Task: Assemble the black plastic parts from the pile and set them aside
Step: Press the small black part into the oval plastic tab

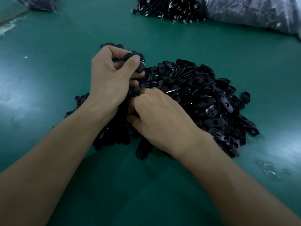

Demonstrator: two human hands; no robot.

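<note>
- My left grip [110,79] pinches black parts [130,56] at the left edge of the pile [203,98].
- My right grip [162,118] curls into the pile's near edge; what it holds, I cannot tell.

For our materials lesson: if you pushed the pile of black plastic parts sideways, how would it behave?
The pile would probably spread rather than shift whole: its pieces lie loose. Glossy, flat faces suggest they slide, not roll.
</note>
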